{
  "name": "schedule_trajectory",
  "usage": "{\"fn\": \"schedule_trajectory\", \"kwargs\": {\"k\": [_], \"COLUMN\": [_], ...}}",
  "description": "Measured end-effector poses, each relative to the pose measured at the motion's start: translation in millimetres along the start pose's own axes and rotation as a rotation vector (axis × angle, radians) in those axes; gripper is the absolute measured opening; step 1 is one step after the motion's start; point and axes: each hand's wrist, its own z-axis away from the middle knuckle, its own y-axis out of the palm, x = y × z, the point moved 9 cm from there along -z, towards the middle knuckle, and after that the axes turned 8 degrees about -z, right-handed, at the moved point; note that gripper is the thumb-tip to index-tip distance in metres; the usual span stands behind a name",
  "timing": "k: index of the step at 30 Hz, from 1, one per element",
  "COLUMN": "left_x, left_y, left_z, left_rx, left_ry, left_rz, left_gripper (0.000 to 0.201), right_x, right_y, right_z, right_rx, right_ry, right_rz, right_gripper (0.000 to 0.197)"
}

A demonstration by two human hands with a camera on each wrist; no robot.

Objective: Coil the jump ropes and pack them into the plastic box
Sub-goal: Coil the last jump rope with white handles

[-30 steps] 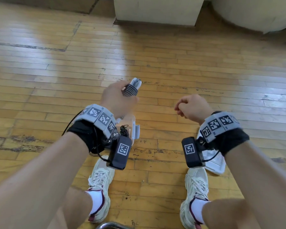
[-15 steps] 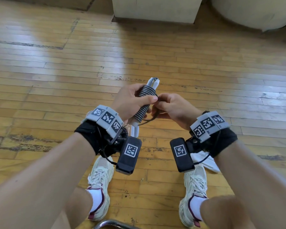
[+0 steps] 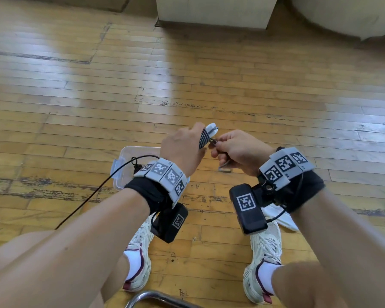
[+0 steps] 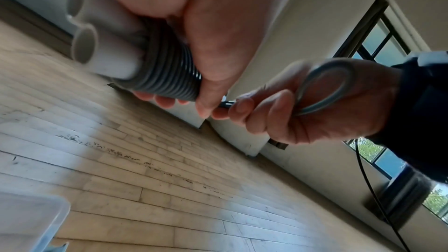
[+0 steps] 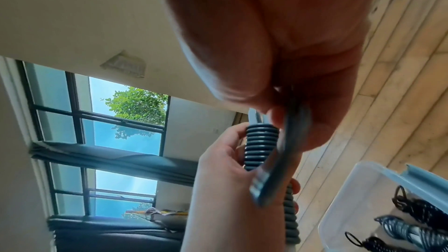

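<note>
Coiling, frame centre: left hand [image 3: 182, 147] grips wound handles [image 3: 206, 135]; right hand [image 3: 238, 152] pinches rope [image 4: 324, 87] end. Next: tuck, then box [image 3: 129, 156].

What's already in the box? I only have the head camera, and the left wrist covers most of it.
Observer: The right wrist view shows the box holding at least two dark rope bundles.
Operator: What's under the coils?
Observer: Two white handles side by side, the grey rope wound round them, gripped by the left hand.
Operator: And the other hand?
Observer: The right hand holds a loose loop of that rope against its palm.
</note>
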Motion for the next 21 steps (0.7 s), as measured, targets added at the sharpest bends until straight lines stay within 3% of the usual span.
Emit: {"fn": "schedule_trajectory", "kwargs": {"k": [4, 7, 10, 14, 16, 21], "left_x": [-20.3, -37.2, -27.3, -13.2, -16.5, -5.8], "left_y": [2.8, 15.6, 14.0, 28.1, 27.2, 15.0], "left_z": [7.8, 15.1, 11.7, 6.4, 6.2, -2.0], "left_rx": [-0.008, 0.032, 0.074, 0.324, 0.371, 0.204], "left_ry": [0.075, 0.198, 0.156, -0.082, -0.096, -0.035], "left_rz": [-0.107, -0.006, 0.404, 0.945, 1.088, 0.808], "left_gripper": [0.047, 0.071, 0.074, 0.07, 0.063, 0.063], "right_x": [-2.6, -7.3, -7.9, 8.0, 12.0, 14.7], "right_y": [-0.9, -10.3, -18.3, -15.0, -14.4, -16.5], "right_z": [-1.1, -5.6, -6.6, -3.1, -2.3, 1.3], "right_rx": [0.01, -0.073, -0.106, -0.024, -0.015, 0.001], "right_ry": [0.007, 0.013, -0.009, -0.127, -0.155, -0.117], "right_rz": [-0.164, -0.177, -0.186, -0.17, -0.123, -0.098], "right_gripper": [0.015, 0.035, 0.04, 0.046, 0.048, 0.034]}}
